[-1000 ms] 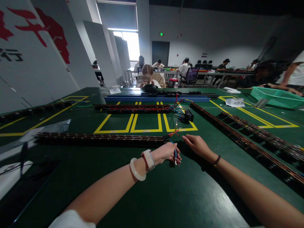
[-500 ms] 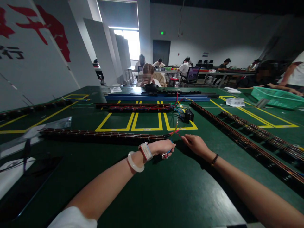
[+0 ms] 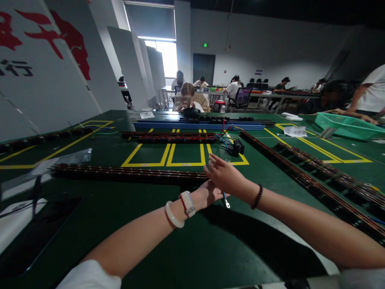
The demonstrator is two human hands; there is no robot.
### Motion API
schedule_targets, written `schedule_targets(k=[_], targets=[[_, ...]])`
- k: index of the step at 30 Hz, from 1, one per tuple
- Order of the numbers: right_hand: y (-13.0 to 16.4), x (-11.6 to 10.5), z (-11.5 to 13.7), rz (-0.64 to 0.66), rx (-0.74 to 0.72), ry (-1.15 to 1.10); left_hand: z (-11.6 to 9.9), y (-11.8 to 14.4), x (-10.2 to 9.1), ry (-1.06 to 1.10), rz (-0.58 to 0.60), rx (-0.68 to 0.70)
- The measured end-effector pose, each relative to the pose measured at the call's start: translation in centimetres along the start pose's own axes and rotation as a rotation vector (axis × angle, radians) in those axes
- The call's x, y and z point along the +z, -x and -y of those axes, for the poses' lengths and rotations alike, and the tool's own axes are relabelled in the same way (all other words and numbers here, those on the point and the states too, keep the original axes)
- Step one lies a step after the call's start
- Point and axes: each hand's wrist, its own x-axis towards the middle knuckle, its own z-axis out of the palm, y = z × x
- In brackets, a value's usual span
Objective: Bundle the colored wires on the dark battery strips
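A long dark strip assembly with copper-coloured rails lies across the green table, its right end hidden by my hands. My left hand is closed at that end. A short blue wire with a metal ring terminal sticks out below its fingers. My right hand is raised over the left one, overlapping it, with fingers bent together near the strip's end. What those fingers hold, if anything, is hidden.
Behind lies another strip with red wires beside a black block. Long strips run along the right. A phone-like dark slab and plastic bags lie left. A green basket and a person's arm are far right.
My right hand has moved left and up, over my left hand. The left hand has turned and shifted slightly down, and the blue wire's terminal now points downward. Yellow and red wires are now hidden.
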Motion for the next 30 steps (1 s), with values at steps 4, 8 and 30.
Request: schedule_targets(k=[4, 8, 30], targets=[[0.5, 2.1, -1.0, 0.173, 0.188, -0.002, 0.5, -0.3, 0.5, -0.005, 0.095, -0.177], [2.8, 4.1, -1.8, 0.180, 0.237, -0.139, 1.1, -0.5, 0.6, -0.022, 0.098, -0.154], [5.3, 4.9, 0.0, 0.056, 0.389, -0.332, 1.3, -1.2, 1.2, 0.170, 0.039, -0.067]])
